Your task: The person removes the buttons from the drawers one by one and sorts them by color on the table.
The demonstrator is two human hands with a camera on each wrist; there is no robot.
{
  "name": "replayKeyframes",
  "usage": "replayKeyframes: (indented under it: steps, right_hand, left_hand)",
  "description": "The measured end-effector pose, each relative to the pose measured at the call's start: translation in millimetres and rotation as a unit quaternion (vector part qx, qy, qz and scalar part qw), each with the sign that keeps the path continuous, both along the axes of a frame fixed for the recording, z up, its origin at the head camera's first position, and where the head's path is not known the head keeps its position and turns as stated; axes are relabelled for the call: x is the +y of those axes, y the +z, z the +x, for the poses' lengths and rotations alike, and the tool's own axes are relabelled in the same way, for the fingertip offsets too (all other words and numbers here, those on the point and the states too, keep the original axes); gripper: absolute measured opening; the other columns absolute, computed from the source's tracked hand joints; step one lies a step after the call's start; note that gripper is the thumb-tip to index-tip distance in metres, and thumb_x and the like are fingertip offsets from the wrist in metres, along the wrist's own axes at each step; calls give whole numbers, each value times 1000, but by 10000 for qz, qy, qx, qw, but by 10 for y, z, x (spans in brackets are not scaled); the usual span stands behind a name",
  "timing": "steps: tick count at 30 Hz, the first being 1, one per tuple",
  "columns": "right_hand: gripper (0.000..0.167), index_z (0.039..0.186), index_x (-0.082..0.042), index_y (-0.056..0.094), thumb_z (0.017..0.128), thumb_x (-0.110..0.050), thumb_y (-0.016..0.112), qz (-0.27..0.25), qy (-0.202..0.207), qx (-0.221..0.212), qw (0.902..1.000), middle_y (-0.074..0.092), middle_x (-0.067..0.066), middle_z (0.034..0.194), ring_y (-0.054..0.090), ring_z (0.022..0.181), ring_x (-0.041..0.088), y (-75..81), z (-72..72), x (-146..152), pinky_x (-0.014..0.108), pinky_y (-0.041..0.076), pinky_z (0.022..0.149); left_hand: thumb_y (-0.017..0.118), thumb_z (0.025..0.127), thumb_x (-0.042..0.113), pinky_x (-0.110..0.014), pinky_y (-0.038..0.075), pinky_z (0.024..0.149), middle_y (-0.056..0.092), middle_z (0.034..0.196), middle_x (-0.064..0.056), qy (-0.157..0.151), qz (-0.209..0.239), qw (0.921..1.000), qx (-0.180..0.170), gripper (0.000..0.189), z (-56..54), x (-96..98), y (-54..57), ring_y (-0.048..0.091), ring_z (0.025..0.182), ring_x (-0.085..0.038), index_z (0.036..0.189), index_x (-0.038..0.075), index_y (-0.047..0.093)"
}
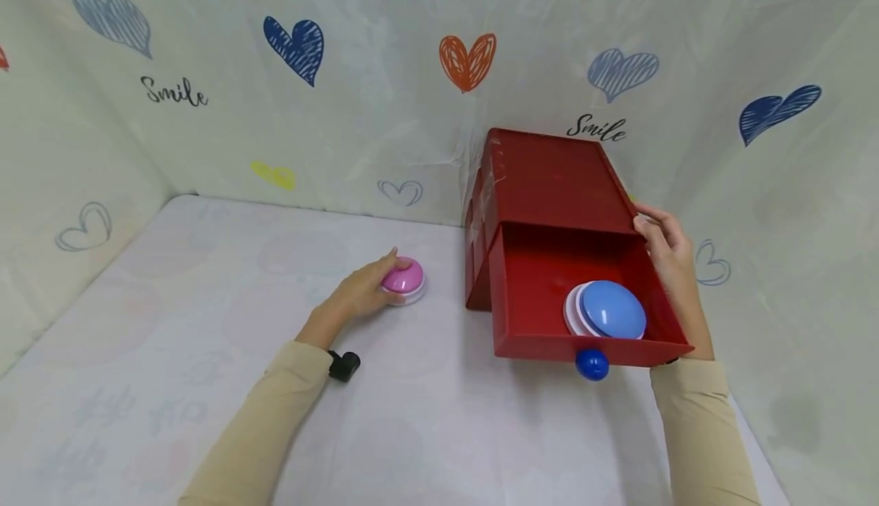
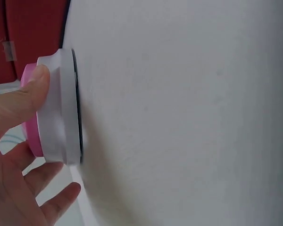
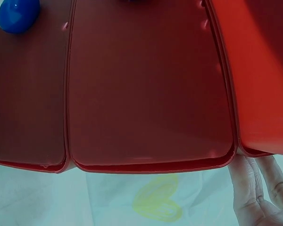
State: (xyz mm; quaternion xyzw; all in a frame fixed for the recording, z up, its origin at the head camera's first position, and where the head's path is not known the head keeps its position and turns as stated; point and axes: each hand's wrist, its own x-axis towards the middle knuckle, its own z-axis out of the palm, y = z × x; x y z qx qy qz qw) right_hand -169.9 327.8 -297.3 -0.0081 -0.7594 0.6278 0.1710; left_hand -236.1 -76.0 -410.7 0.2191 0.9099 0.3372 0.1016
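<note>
A round pink push button [image 1: 408, 278] with a white base sits on the table left of the red drawer cabinet [image 1: 559, 178]. My left hand [image 1: 362, 291] grips it from its left side; in the left wrist view the thumb presses one side of the white base [image 2: 61, 108] and the fingers lie at the opposite side. My right hand [image 1: 669, 250] touches the cabinet's right side near the top, its fingers straight along the wall. The cabinet's top drawer [image 1: 532, 285] is pulled out. Inside, near its front wall, a larger blue push button [image 1: 614, 309] leans tilted on its white base.
A round blue knob [image 1: 592, 365] sticks out from the drawer front. Lower drawers [image 3: 151, 84] are closed below it. White cloth walls [image 1: 384, 63] with printed hearts surround the white table [image 1: 412, 430]. A black wrist strap device [image 1: 345, 366] sits at the left cuff.
</note>
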Motion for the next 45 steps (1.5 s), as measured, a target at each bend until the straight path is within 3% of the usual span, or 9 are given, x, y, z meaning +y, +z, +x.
replayKeyframes:
  steps: [9,14,22,32,35,39,45]
  right_hand:
    - [34,127,-21,53,94,-28,51,57,-54,-82,9999,55,-13,108,50,94,4,16,4,-8,6,45,72]
    - [31,125,-21,55,95,-26,51,61,-64,17,10000,56,-14,107,50,94,2,24,-13,-5,7,42,75]
    - [34,128,-20,53,94,-27,51,68,6,-26,10000,56,-13,108,50,93,4,15,-13,-14,7,44,73]
    - [33,127,-21,53,94,-28,51,78,-63,-54,9999,56,-13,106,50,93,5,24,-19,-19,7,45,73]
    - [33,127,-21,53,94,-28,51,113,-96,-86,9999,55,-14,106,49,94,4,24,-21,-20,7,44,73]
    - [34,128,-21,53,95,-28,50,164,-90,-89,9998,55,-15,107,49,94,4,17,-13,-16,7,44,73]
    - [34,128,-22,53,95,-28,50,154,-35,-63,9999,55,-15,108,50,95,3,7,-5,-1,7,44,74]
  left_hand:
    - [61,88,11,-61,16,109,7,156,-16,-439,-417,9981,-96,53,-78,-47,49,9,141,-42,136,16,39]
    - [60,87,4,-62,19,108,9,154,-20,-574,-606,9963,188,51,-93,-38,94,10,139,-47,133,13,40]
    - [57,86,-2,-65,26,102,19,153,-19,-272,-918,9940,522,52,-48,-21,108,16,137,-48,132,17,41]
    - [59,85,2,-64,23,105,25,152,-17,-23,-950,9950,293,58,-19,-9,203,14,140,-44,138,21,44]
    - [59,87,4,-62,21,107,27,151,-17,-20,-891,9956,305,56,9,-5,266,15,140,-43,139,18,44]
    - [59,89,8,-58,21,109,32,148,-19,-113,-657,9958,625,49,69,-8,390,20,138,-43,136,11,46]
    - [58,90,8,-49,30,109,47,139,-14,-92,-22,9942,1073,44,169,28,564,38,132,-34,133,10,49]
